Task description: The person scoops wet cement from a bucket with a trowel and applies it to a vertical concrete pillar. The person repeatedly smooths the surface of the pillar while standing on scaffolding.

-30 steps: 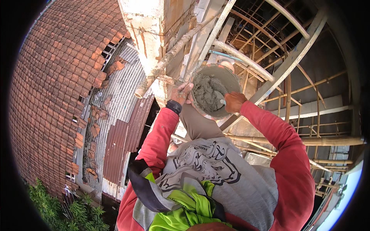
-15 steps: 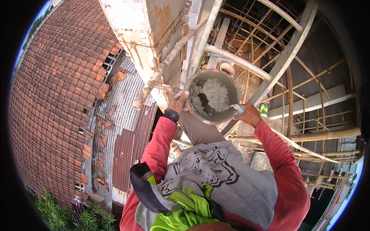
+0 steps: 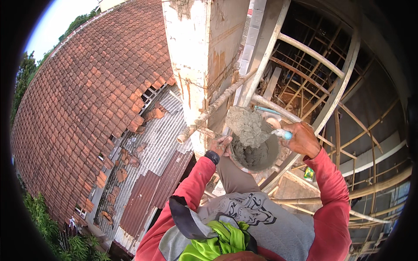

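Trowel, right fingers wrapped around it

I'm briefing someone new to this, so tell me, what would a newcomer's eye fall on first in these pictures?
Probably the big clump of grey mortar near the middle, held over the bucket on a blue-handled tool in the right grip. After that, likely the reddish tiled roof filling much of the left side, and the lime-green cloth at the bottom centre.

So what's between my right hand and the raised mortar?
In the head view, a tool's blue handle, with its pale neck, runs between your right hand and the raised mortar.
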A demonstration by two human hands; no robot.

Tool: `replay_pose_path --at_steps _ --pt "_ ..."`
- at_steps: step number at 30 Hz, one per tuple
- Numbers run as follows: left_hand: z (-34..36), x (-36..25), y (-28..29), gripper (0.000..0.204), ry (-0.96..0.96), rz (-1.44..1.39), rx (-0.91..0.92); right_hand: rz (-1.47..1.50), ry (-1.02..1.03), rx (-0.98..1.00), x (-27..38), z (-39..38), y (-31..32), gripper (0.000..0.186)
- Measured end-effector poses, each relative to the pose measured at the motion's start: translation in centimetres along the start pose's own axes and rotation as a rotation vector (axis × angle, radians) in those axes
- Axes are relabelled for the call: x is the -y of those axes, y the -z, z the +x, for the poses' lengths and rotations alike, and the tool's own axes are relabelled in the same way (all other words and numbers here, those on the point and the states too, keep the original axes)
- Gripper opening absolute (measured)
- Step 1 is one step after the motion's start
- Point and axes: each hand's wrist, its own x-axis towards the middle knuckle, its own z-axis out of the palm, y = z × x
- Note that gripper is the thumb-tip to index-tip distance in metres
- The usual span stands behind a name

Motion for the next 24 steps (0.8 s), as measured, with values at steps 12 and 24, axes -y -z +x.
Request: replay_pose_path --at_steps 12,24 --pt "-2.4 -1.5 0.3 0.063 0.023 0.026 -0.040 0.776 0.755 0.532 25.1 15.6 13.2 0.016" --pt "-1.1 0.0 0.4 0.065 0.037 -0.068 0.000 1.471 0.278 0.047 12.6 17.4 9.1 0.019"
